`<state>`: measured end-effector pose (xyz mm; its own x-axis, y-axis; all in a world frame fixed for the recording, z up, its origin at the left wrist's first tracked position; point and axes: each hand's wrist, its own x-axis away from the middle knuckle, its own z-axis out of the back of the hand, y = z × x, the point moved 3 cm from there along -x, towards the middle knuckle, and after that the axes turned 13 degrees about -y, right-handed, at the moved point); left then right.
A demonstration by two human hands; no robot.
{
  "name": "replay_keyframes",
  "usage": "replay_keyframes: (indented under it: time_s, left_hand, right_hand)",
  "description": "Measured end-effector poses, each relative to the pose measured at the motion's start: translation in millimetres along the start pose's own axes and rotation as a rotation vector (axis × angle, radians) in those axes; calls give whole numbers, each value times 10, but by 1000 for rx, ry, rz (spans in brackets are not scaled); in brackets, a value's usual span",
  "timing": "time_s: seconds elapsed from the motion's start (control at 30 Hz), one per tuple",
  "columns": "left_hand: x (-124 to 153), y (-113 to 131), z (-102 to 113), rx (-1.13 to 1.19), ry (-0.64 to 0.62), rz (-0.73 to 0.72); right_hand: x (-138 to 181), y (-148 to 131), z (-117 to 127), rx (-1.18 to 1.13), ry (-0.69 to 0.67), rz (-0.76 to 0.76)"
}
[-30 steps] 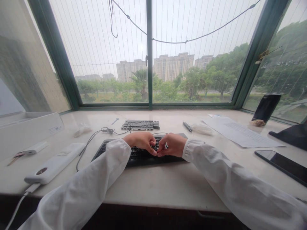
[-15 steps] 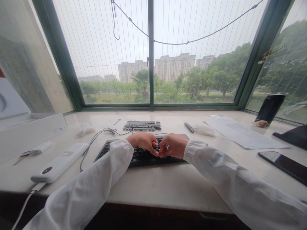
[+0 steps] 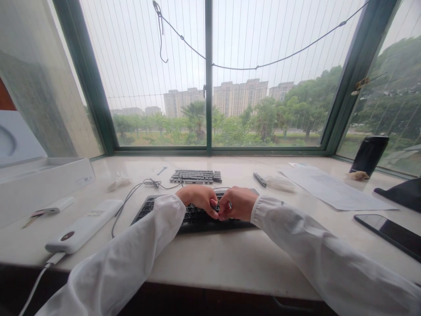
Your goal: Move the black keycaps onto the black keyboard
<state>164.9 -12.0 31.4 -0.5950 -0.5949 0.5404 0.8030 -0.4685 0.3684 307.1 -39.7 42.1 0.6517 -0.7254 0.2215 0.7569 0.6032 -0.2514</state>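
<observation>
A black keyboard (image 3: 143, 210) lies in front of me, its keycap-less switch area partly covered by my hands and sleeves. Over its middle, my left hand (image 3: 199, 197) is closed, thumb and fingers pinched together. My right hand (image 3: 240, 202) meets it there, also in a pinch, the fingertips of both hands touching or nearly so. Whatever sits between the fingertips is too small and too hidden to make out. Behind the keyboard, rows of loose dark keycaps (image 3: 196, 176) are laid out. A thin cable (image 3: 128, 197) runs from the keyboard along its left side.
On the left are a white power bank (image 3: 83, 226), a white box (image 3: 49, 180) and a key with a white fob (image 3: 59, 205). To the right lie a dark pen-like tool (image 3: 259, 179), a paper sheet (image 3: 335, 186) and a phone (image 3: 391, 235). A window (image 3: 208, 151) borders the back.
The view has tilted up slightly, so everything sits a little lower. Both hands keep nearly the same pinched pose over the keyboard.
</observation>
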Motion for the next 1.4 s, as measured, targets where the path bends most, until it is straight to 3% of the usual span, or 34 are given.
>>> replay_keyframes:
  time_s: [0.3,0.5,0.63,0.73,0.83,0.97,1.17,1.4]
  left_hand:
    - [14,-19,-41,-21,56,36]
    - [180,-25,17,101,159,-97]
    - [335,-210,208,278,520,-34]
    - [333,-361,252,242,698,68]
    - [267,-457,229,33,800,254]
    - [195,-518,179,-94,831,416]
    - [183,-515,151,-125,803,449]
    - [213,-445,144,-160,789,435]
  right_hand:
    - [-36,81,-67,-78,32,80]
    - [-107,307,-4,-311,117,255]
    - [-103,628,187,-334,366,141]
    - [-131,828,209,-275,380,-16]
    - [-186,923,155,-169,354,-112]
    - [-237,956,82,-36,359,-200]
    - [-340,948,110,37,372,-269]
    - [-837,897,319,-58,254,-314]
